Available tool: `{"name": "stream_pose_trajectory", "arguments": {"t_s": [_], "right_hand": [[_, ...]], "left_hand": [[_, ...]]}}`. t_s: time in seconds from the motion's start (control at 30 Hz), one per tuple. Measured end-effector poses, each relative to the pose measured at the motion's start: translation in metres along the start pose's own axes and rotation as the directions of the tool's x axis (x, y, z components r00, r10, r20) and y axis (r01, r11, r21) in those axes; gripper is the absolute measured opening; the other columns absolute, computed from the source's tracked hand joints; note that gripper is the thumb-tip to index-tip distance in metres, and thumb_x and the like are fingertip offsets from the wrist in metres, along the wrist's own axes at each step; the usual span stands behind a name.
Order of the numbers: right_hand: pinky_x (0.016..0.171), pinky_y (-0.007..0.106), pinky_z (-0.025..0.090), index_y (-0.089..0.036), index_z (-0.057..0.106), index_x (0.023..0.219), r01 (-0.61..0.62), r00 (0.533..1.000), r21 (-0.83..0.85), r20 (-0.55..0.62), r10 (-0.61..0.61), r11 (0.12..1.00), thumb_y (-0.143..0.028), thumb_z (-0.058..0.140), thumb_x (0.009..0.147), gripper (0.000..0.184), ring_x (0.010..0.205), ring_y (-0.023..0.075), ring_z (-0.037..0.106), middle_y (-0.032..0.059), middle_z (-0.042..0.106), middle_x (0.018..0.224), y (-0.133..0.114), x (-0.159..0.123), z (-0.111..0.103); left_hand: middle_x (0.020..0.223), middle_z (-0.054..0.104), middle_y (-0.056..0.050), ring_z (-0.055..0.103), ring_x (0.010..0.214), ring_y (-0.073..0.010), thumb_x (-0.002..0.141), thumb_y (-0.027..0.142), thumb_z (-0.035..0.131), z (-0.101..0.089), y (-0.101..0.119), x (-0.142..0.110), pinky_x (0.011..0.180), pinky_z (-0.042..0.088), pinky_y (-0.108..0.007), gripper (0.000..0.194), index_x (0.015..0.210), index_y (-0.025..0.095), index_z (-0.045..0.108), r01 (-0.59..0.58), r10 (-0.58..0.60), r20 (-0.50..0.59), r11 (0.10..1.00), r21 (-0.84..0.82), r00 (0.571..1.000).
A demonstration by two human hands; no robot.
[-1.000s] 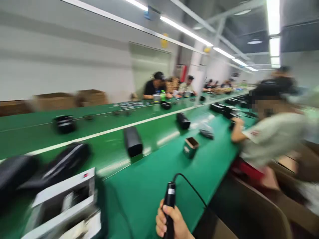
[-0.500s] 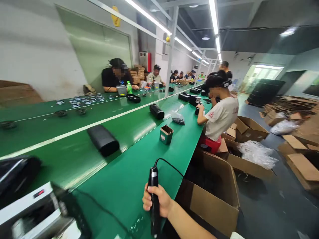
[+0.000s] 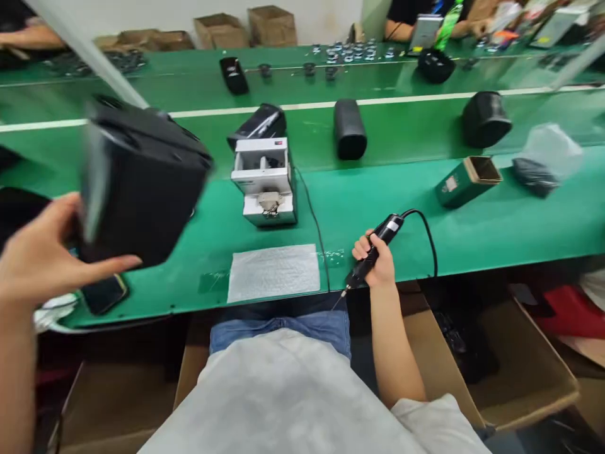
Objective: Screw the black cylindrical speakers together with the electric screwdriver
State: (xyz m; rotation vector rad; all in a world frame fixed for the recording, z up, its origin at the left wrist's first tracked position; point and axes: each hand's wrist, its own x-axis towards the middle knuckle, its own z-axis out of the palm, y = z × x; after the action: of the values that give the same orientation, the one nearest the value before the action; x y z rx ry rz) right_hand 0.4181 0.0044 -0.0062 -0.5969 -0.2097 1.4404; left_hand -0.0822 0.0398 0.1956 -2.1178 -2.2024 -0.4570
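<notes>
At the left, my left hand [image 3: 50, 255] grips a black boxy plastic housing [image 3: 144, 183] by its lower left side, thumb stretched along the bottom. The housing is tilted, held above the bench, and blurred by motion. My right hand [image 3: 380, 261] is wrapped round a black electric screwdriver [image 3: 391, 227]. Its thin bit points down and left past the bench's front edge, and its cable curves off to the right. Between my hands lies a white padded sheet [image 3: 274, 274] on the green bench [image 3: 363, 195]. Behind the sheet stands a white and grey screw feeder [image 3: 265, 173].
Further black housings [image 3: 350, 129] rest on the green belt. A green square container [image 3: 466, 183] and a clear bag [image 3: 541, 161] of dark parts stand at the right. A phone [image 3: 104, 293] lies front left. Open cartons [image 3: 520, 366] sit below the bench. Co-workers' arms [image 3: 399, 30] show across.
My view has swung left and down from the line to the bench before me. My left hand with the black housing has come into view. The right hand still holds the screwdriver.
</notes>
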Motion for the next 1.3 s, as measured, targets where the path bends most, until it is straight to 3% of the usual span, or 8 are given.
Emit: {"name": "stream_pose_trajectory", "arguments": {"t_s": [0.13,0.33,0.6,0.8,0.9,1.0,1.13,1.3], "right_hand": [[0.052,0.019,0.041,-0.016,0.065,0.103,-0.005,1.0,-0.044,0.026,0.006,0.999,-0.033,0.074,0.111,0.021,0.055,0.0068,0.041,-0.0087,0.045,0.072,-0.006,-0.004,0.004],[0.053,0.018,0.045,-0.015,0.066,0.103,0.031,0.995,-0.108,0.095,-0.021,0.994,-0.038,0.074,0.112,0.026,0.056,0.0064,0.045,-0.0064,0.053,0.077,-0.01,-0.004,0.001],[0.05,0.017,0.044,-0.015,0.067,0.101,0.105,0.981,-0.138,0.174,-0.08,0.985,-0.037,0.077,0.11,0.026,0.053,0.0055,0.045,-0.0076,0.052,0.073,-0.008,-0.012,0.008],[0.037,0.013,0.026,-0.022,0.073,0.095,0.271,0.927,-0.139,0.304,-0.22,0.952,-0.031,0.1,0.072,0.037,0.042,0.0031,0.017,-0.0145,0.036,0.058,-0.064,-0.056,0.068],[0.034,0.016,0.026,-0.022,0.079,0.093,0.441,0.84,-0.092,0.392,-0.374,0.893,-0.024,0.1,0.068,0.033,0.038,0.0027,0.019,-0.0145,0.039,0.055,-0.102,-0.082,0.12],[0.042,0.018,0.034,-0.021,0.084,0.098,0.644,0.669,-0.083,0.543,-0.507,0.761,-0.016,0.082,0.087,0.012,0.041,0.0046,0.044,-0.0097,0.054,0.059,-0.111,-0.098,0.183],[0.058,0.02,0.039,-0.021,0.081,0.108,0.834,0.455,-0.039,0.613,-0.646,0.55,0.0,0.032,0.104,0.053,0.053,0.0062,0.061,-0.0056,0.064,0.066,-0.061,-0.081,0.262],[0.052,0.022,0.045,-0.025,0.068,0.101,0.918,0.353,-0.12,0.678,-0.644,0.377,-0.016,0.081,0.101,0.017,0.047,0.0087,0.056,-0.0099,0.058,0.064,0.021,-0.009,0.317]], "left_hand": [[0.14,0.074,-0.006,0.074,0.124,-0.0329,0.062,0.096,0.076,0.021,0.036,-0.065,0.117,0.059,-0.054,0.124,0.159,0.02,0.057,-0.292,0.302,0.191,0.953,-0.078,0.934],[0.159,0.068,-0.022,0.065,0.143,-0.045,0.086,0.055,0.077,0.068,0.094,-0.061,0.121,0.049,-0.057,0.095,0.167,0.012,0.053,-0.525,0.519,0.211,0.851,-0.031,0.829],[0.163,0.061,-0.028,0.06,0.147,-0.0487,0.09,0.038,0.087,0.095,0.098,-0.073,0.123,0.046,-0.061,0.099,0.175,0.012,0.044,-0.602,0.595,0.163,0.799,-0.008,0.787],[0.17,0.055,-0.019,0.051,0.155,-0.0428,0.098,0.037,0.084,0.095,0.074,-0.095,0.133,0.04,-0.066,0.081,0.172,0.031,0.051,-0.601,0.629,0.093,0.769,-0.219,0.772],[0.177,0.045,-0.019,0.042,0.164,-0.0439,0.094,0.047,0.089,0.112,0.053,-0.105,0.137,0.036,-0.067,0.096,0.176,0.032,0.042,-0.47,0.53,0.026,0.774,-0.425,0.848],[0.178,0.042,-0.022,0.05,0.162,-0.0412,0.089,0.054,0.092,0.136,0.04,-0.112,0.135,0.042,-0.061,0.132,0.185,0.03,0.004,-0.261,0.424,0.102,0.711,-0.653,0.9],[0.171,0.05,-0.02,0.062,0.152,-0.0383,0.088,0.051,0.092,0.156,0.036,-0.109,0.131,0.048,-0.055,0.14,0.183,0.03,-0.008,-0.123,0.4,0.192,0.64,-0.758,0.896],[0.168,0.051,-0.018,0.058,0.154,-0.0403,0.084,0.046,0.097,0.165,0.038,-0.098,0.131,0.048,-0.058,0.13,0.182,0.033,0.013,-0.158,0.442,0.132,0.561,-0.813,0.887]]}}
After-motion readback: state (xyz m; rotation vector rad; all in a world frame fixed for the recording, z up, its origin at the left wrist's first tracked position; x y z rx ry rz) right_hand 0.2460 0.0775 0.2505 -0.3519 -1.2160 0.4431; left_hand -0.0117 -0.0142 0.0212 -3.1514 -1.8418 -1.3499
